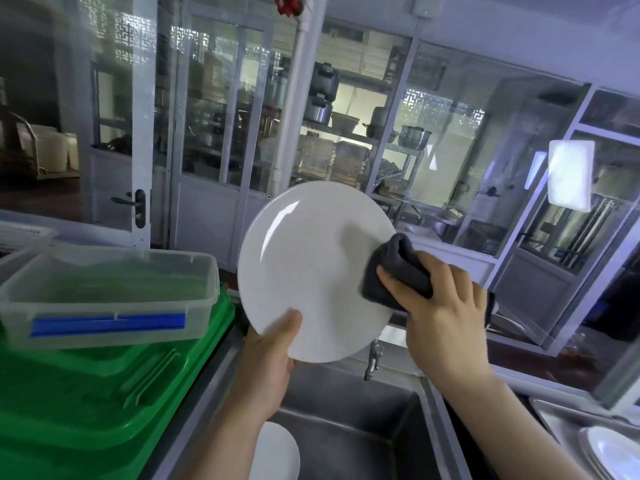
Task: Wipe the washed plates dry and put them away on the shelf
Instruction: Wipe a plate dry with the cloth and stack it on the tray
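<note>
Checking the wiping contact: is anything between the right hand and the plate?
Yes. A dark grey cloth lies between the right hand and the white plate's right edge; the left hand grips its lower rim directly.

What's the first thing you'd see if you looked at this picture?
A big white plate held up over the steel sink: the left hand grips its bottom edge while the right hand presses a dark grey cloth against its right side. Left of it, a clear plastic box sits on bright green crates.
</note>
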`<state>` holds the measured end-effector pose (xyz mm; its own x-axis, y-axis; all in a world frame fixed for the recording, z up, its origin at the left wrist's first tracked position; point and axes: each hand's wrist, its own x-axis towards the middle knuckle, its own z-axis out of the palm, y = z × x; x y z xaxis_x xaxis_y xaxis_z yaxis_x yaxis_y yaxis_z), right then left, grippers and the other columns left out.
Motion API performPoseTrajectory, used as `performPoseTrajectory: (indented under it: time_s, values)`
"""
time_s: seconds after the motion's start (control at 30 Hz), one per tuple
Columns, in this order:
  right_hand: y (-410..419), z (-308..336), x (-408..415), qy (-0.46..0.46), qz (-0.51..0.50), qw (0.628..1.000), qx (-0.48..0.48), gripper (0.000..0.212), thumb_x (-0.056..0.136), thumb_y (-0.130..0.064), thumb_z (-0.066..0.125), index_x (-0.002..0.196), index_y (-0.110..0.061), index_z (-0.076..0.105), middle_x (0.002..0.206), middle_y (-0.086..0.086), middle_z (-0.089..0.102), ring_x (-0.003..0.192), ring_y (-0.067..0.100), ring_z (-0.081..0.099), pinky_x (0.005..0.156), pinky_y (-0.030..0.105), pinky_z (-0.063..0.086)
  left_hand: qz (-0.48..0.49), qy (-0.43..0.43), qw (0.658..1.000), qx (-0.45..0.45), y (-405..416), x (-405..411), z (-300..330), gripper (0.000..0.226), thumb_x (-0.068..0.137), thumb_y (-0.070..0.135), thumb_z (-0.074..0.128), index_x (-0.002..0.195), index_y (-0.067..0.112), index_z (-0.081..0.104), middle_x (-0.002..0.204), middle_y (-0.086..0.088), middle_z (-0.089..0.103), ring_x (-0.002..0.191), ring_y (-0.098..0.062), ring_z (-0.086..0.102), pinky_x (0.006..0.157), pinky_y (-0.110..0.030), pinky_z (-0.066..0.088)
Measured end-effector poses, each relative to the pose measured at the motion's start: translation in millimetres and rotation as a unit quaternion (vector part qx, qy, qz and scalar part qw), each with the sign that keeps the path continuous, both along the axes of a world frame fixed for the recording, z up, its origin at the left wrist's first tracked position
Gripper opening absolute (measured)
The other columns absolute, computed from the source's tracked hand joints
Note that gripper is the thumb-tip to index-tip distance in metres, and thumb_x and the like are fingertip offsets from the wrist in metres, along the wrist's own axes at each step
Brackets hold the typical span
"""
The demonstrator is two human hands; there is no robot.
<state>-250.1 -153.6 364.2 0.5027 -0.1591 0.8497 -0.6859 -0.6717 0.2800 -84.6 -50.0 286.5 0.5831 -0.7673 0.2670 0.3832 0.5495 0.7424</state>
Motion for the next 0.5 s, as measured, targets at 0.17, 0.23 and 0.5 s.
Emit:
performPoseTrajectory:
  time_s: [0.17,0.23,0.5]
  values:
    - [21.3,-31.2,6.4,0.108,0.115,0.988,0.003,0.066,0.064,-0.004,0.055,0.121,-0.036,0.064,0.126,0.005,0.056,0.100,0.032,0.054,0.078,0.041,0.040,-0.001,0.030,1.000,-0.008,-5.8,2.4,-1.1,0.031,0.078,0.022,0.060,0.106,0.026,0.074,0.109,-0.004,0.073,0.101,-0.022,0.070,0.079,-0.042,0.058]
    - [22.8,-35.6,6.4,0.127,0.141,0.982,0.011,0.063,0.069,-0.005,0.054,0.122,-0.037,0.062,0.129,0.002,0.050,0.104,0.028,0.051,0.081,0.039,0.039,-0.003,0.010,1.000,-0.011,-5.7,3.8,-1.1,0.030,0.080,0.022,0.060,0.104,0.033,0.075,0.109,-0.004,0.073,0.101,-0.021,0.070,0.074,-0.031,0.058]
    - [17.1,-28.8,6.3,0.004,0.056,0.997,0.047,0.060,0.064,-0.002,0.049,0.113,-0.029,0.072,0.116,0.013,0.064,0.087,0.037,0.058,0.070,0.043,0.045,0.005,0.027,0.999,-0.025,-7.4,3.9,1.8,0.043,0.078,0.020,0.060,0.121,0.023,0.060,0.112,0.000,0.073,0.099,-0.020,0.070,0.068,-0.039,0.059]
